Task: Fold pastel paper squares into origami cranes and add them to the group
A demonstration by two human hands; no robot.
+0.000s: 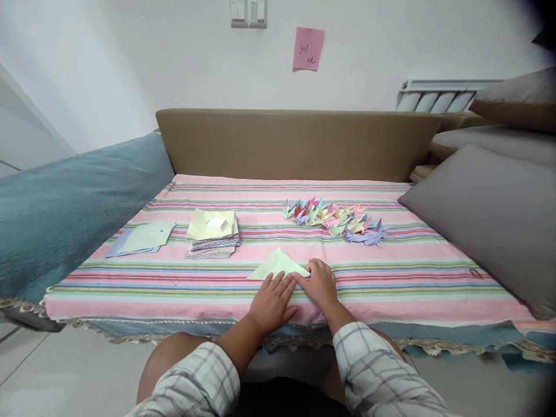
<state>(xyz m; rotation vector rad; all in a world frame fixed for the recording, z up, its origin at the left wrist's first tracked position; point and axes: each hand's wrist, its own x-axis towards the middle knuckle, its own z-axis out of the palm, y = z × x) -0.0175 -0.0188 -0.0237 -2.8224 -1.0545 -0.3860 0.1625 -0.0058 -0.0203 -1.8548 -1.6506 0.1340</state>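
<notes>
A pale green sheet of origami paper (pixel 278 262), folded into a triangle, lies on the striped cloth with its point facing away from me. My left hand (pixel 272 298) rests flat on its lower edge, fingers stretched out. At the triangle's right corner, the curled fingers and thumb of my right hand (pixel 320 282) grip the paper. The thumb reaches toward my left fingertips, and part of the lower edge is hidden under both hands. Beyond and to the right sit several small folded paper cranes (pixel 334 217) in many colours, grouped closely together.
Left of the hands stands a stack of square paper (pixel 212 240) with a small white block (pixel 217 224) on top. Further left lie loose green and purple sheets (pixel 145 238). A grey cushion (pixel 486 220) leans at the right; a brown backrest (pixel 299 145) stands behind the striped cloth (pixel 391 301).
</notes>
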